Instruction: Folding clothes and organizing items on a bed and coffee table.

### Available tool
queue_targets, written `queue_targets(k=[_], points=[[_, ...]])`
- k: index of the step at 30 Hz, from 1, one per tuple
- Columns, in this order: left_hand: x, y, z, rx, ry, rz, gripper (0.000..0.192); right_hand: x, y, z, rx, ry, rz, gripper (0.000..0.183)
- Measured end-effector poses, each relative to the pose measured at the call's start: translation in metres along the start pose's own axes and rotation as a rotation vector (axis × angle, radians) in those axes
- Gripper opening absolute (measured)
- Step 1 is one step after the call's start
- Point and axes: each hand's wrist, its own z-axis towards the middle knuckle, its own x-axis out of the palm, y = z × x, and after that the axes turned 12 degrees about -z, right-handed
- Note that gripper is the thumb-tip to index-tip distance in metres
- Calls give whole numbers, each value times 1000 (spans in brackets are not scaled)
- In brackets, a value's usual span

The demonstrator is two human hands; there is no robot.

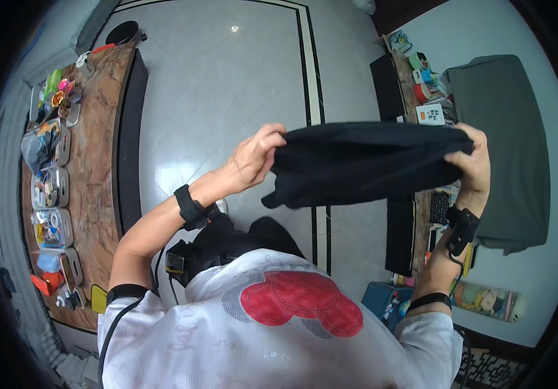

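Observation:
A black cloth garment (366,163) is stretched out in the air between my two hands, above the tiled floor. My left hand (259,155) pinches its left upper corner, with the fingers closed around the fabric. At the other end, my right hand (473,158) grips the bunched right edge, thumb on the near side. The lower left corner of the cloth hangs loose. What kind of garment it is, I cannot tell.
To the left stands a marble-patterned counter (96,194) with several white baskets (67,228) of small items. On the right are a cluttered narrow cabinet top (422,228), a grey-green cloth cover (502,150) and a blue box (378,299). Tiled floor (220,97) lies between.

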Motion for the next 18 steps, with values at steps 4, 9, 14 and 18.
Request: queue_targets(k=[4, 9, 14, 18], points=[[-33, 54, 34, -52, 212, 388, 29, 6, -13, 90, 74, 70, 114, 22], [-51, 122, 87, -181, 125, 371, 33, 17, -37, 202, 110, 49, 183, 23], [-58, 201, 148, -331, 126, 230, 41, 23, -59, 320, 40, 82, 255, 21], [-69, 266, 203, -412, 123, 240, 43, 22, -72, 421, -45, 153, 314, 19]])
